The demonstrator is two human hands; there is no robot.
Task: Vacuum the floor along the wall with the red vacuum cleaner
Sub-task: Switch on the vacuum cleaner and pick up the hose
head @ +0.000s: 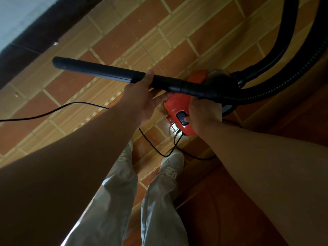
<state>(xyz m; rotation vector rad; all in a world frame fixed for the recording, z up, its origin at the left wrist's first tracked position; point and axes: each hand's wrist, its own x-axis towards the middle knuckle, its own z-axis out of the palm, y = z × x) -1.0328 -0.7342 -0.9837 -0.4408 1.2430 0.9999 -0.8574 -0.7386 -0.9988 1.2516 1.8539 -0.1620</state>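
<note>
Pale wall (16, 15) with dark skirting (44, 31) runs along the upper left. The tiled floor (110, 41) lies open between that edge and my feet. A dark wooden surface (248, 210) closes in the lower right. A thin black cord (53, 112) crosses the tiles from the left edge, passes behind my left forearm and loops just ahead of my white shoe (173, 164). My left grip (140, 98) is closed round the black wand (92, 68), with the thumb on top and the fingers curled beneath. The wand extends up and left from this hold, and its open end points towards the skirting without touching it. The red vacuum cleaner (177, 103) sits directly below the wand, between my two hands. My right grip (204, 114) wraps its right side, with the thumb lying on the black switch (182, 119). I cannot tell whether the body rests on the tiles or is lifted. The ribbed black hose (284, 80) leaves the wand's right end, curves round behind the body and rises out of the upper right corner.
</note>
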